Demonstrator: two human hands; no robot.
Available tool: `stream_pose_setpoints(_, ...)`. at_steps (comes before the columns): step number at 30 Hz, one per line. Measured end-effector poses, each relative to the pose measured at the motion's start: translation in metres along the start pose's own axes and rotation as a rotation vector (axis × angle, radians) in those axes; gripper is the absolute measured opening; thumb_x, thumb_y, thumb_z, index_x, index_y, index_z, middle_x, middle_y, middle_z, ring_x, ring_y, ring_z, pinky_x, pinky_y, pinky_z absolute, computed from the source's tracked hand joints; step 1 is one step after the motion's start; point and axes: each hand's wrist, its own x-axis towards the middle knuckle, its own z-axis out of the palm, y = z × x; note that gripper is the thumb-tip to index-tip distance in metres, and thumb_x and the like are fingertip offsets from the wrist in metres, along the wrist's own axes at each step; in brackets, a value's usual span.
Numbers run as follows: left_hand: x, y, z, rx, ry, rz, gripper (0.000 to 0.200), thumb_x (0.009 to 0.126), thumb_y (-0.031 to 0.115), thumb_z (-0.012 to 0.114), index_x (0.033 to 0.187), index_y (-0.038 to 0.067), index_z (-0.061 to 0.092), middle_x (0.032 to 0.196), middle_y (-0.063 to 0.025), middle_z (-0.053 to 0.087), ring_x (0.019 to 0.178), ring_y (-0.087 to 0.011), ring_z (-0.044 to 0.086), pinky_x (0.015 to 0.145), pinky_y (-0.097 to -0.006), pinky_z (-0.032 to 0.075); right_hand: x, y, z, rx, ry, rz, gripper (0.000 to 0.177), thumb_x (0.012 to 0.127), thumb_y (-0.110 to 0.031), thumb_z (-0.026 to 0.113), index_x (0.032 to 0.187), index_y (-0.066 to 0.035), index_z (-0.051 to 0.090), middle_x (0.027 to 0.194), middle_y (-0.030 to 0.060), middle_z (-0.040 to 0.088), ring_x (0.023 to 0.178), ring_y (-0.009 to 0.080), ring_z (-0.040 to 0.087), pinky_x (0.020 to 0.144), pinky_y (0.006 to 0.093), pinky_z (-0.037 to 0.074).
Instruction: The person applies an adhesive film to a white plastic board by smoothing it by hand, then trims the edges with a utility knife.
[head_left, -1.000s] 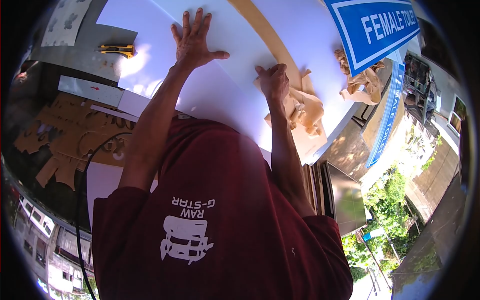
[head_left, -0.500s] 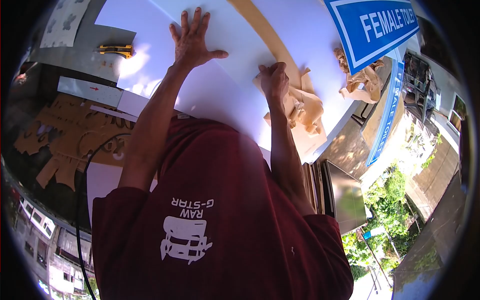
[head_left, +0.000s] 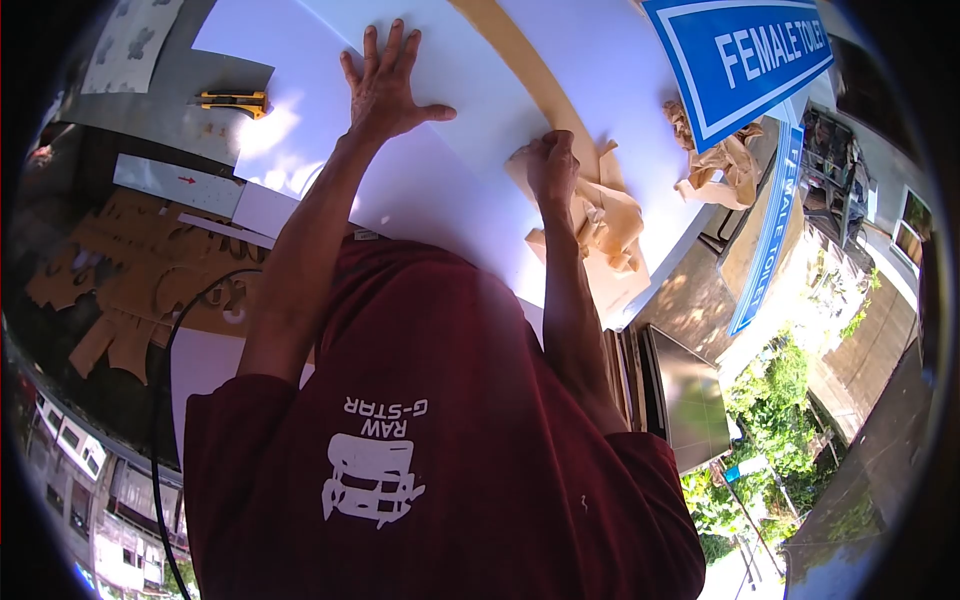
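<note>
My left hand (head_left: 385, 95) lies flat with its fingers spread on a smooth pale sheet (head_left: 440, 170). To its right, my right hand (head_left: 553, 170) is closed, its fingers curled around brown paper (head_left: 612, 215). That paper is crumpled and torn, bunched beneath and beside the fist. What exactly lies inside the fist is hidden. A brown strip (head_left: 520, 60) curves from the top of the view down toward the right hand, along the pale sheet's edge.
A yellow utility knife (head_left: 235, 102) rests on a grey board at upper left. More crumpled brown paper (head_left: 725, 165) sits at right, below a blue "FEMALE TOILET" sign (head_left: 765, 50). A second such sign (head_left: 770, 235) hangs lower. Cut brown sheets (head_left: 130, 260) and a black cable (head_left: 160, 420) are at left.
My right fist has shifted very slightly downward with the brown paper. My left hand stays in place. The view has moved a little.
</note>
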Motion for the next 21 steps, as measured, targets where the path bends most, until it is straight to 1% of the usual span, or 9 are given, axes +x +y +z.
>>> stream_pose_setpoints(2,0.002,0.003,-0.006,0.025,-0.042,-0.028,0.135,0.056,0.081,0.081,0.162,0.019,0.027,0.172,-0.0081,0.011,0.158,-0.0386,-0.002,0.119,-0.0733,0.001,-0.002,0.008,-0.007,0.079,-0.003,-0.025,0.026,0.095,-0.022,0.068,0.108,-0.007,0.051,0.084,0.0204,0.070,0.081,0.0432,0.068,0.075,0.0542,0.052)
stream_pose_setpoints(5,0.001,0.000,0.001,0.009,0.002,-0.004,0.135,0.056,0.081,0.081,0.163,0.019,0.026,0.172,-0.0081,0.010,0.158,-0.0387,-0.002,0.119,-0.0735,0.001,-0.009,0.006,-0.015,0.165,-0.046,0.037,0.025,0.094,-0.013,0.063,0.117,-0.006,0.056,0.098,0.0223,0.068,0.094,0.0415,0.065,0.084,0.0528,0.050)
stream_pose_setpoints(8,0.001,-0.001,0.003,0.021,-0.007,-0.004,0.135,0.057,0.082,0.080,0.163,0.019,0.024,0.172,-0.0080,0.010,0.157,-0.0389,-0.003,0.119,-0.0735,0.001,-0.022,0.003,-0.016,-0.024,0.115,-0.459,0.040,0.089,-0.003,0.059,0.128,-0.008,0.059,0.119,0.0194,0.062,0.111,0.0387,0.058,0.094,0.0496,0.048)
stream_pose_setpoints(11,0.000,0.001,0.001,0.023,0.000,-0.002,0.136,0.056,0.082,0.080,0.163,0.018,0.025,0.172,-0.0079,0.010,0.157,-0.0394,-0.003,0.119,-0.0732,0.000,-0.034,0.001,-0.017,-0.311,0.015,-0.498,0.056,0.083,0.004,0.057,0.136,-0.011,0.059,0.130,0.0138,0.056,0.121,0.0370,0.051,0.101,0.0471,0.045)
stream_pose_setpoints(14,0.000,-0.001,0.004,0.002,0.014,0.004,0.134,0.057,0.080,0.081,0.162,0.018,0.026,0.172,-0.0082,0.011,0.157,-0.0399,-0.003,0.119,-0.0735,-0.001,-0.043,0.016,-0.024,-0.331,0.010,-0.635,0.058,0.079,0.007,0.058,0.134,-0.012,0.062,0.128,0.0112,0.058,0.117,0.0359,0.054,0.099,0.0466,0.047)
stream_pose_setpoints(17,-0.001,-0.001,0.003,-0.031,0.024,0.010,0.133,0.057,0.079,0.082,0.162,0.017,0.027,0.172,-0.0087,0.010,0.157,-0.0397,-0.003,0.119,-0.0736,-0.001,-0.046,0.031,-0.039,-0.297,-0.110,-0.653,0.046,0.082,0.008,0.056,0.124,-0.008,0.068,0.125,0.0156,0.060,0.116,0.0379,0.056,0.103,0.0480,0.047)
stream_pose_setpoints(20,0.000,0.005,0.000,-0.007,0.009,-0.010,0.127,0.062,0.072,0.084,0.161,0.016,0.028,0.172,-0.0096,0.010,0.157,-0.0428,-0.002,0.117,-0.0770,0.003,-0.036,0.036,-0.041,-0.190,-0.005,-0.654,0.056,0.077,0.009,0.057,0.130,-0.008,0.063,0.125,0.0115,0.058,0.115,0.0355,0.056,0.094,0.0472,0.050)
stream_pose_setpoints(21,0.001,0.012,-0.004,0.055,-0.025,-0.047,0.124,0.065,0.069,0.084,0.161,0.016,0.028,0.172,-0.0098,0.010,0.156,-0.0446,-0.002,0.115,-0.0785,0.005,-0.029,0.036,-0.039,-0.190,0.013,-0.650,0.048,0.084,0.002,0.060,0.131,-0.008,0.062,0.126,0.0130,0.057,0.115,0.0357,0.055,0.092,0.0489,0.049)
